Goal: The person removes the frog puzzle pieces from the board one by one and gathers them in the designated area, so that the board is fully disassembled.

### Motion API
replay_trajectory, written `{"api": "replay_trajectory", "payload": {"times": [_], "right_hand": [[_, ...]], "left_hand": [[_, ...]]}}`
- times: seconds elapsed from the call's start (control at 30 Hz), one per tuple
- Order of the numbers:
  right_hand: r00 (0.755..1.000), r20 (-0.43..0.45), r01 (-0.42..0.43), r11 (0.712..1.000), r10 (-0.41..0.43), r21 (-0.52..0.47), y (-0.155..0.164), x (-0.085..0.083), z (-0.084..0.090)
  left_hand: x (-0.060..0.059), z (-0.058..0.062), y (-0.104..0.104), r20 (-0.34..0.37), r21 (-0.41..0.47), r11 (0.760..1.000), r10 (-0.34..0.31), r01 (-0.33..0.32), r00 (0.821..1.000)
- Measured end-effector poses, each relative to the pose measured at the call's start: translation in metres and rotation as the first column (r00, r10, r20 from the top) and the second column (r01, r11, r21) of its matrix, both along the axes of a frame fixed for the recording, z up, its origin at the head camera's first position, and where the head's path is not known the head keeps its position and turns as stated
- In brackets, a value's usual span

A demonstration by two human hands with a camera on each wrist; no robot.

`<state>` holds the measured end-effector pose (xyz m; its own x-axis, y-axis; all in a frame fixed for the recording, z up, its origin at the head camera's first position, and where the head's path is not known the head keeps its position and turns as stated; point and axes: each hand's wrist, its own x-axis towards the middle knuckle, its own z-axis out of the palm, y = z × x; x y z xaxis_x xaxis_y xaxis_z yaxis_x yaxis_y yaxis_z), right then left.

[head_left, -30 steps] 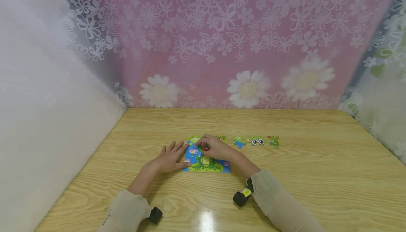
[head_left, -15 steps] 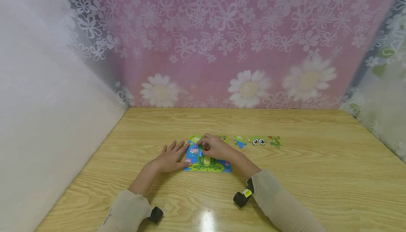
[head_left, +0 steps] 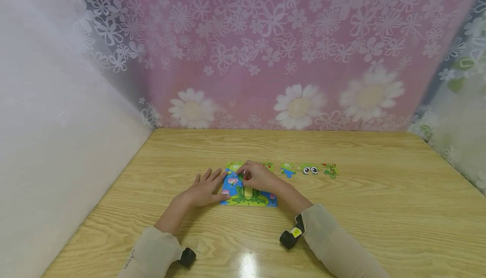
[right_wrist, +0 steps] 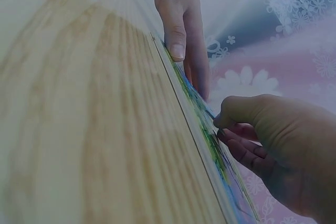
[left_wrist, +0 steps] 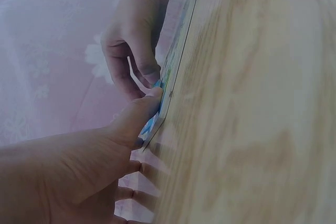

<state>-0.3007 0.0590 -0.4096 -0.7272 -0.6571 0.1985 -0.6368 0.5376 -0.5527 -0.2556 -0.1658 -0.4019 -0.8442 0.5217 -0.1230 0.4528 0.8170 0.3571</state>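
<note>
A frog jigsaw puzzle (head_left: 248,202) in blue and green lies flat on the table. My left hand (head_left: 203,191) rests spread along its left side, the thumb on the lower left part of the picture. Over the puzzle's middle, my right hand (head_left: 262,176) pinches a puzzle piece (right_wrist: 212,116) between thumb and fingers, close above the board; the fingers mostly cover it. In the left wrist view the puzzle (left_wrist: 156,121) shows edge-on, with both hands at it. The frog's upper part is hidden beneath the right hand.
Right of the puzzle, three loose pieces lie in a row: a blue one with a white flower (head_left: 287,170), one with the frog's eyes (head_left: 310,170) and a green-and-red one (head_left: 330,170). A pink floral curtain (head_left: 243,58) hangs behind the wooden table (head_left: 379,193).
Both hands stay in almost the same place. The right fingers shift only very slightly over the puzzle; the loose pieces keep their row.
</note>
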Motion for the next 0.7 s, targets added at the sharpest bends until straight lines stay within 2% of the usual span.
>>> {"api": "replay_trajectory", "payload": {"times": [0.27,0.5,0.7], "right_hand": [[1.0,0.018,0.021,1.0,-0.021,-0.019,0.001,0.002,0.005],[0.996,0.082,0.027,0.998,-0.022,-0.053,0.008,0.005,0.014],[0.999,0.04,0.03,0.997,-0.027,-0.068,0.023,0.003,0.018]], "left_hand": [[0.0,0.0,0.002,0.003,-0.001,1.0,0.003,-0.003,1.0],[0.0,0.002,0.003,0.002,-0.008,1.0,0.01,-0.01,1.0],[-0.001,-0.001,0.001,0.0,-0.019,1.0,0.02,-0.02,1.0]]}}
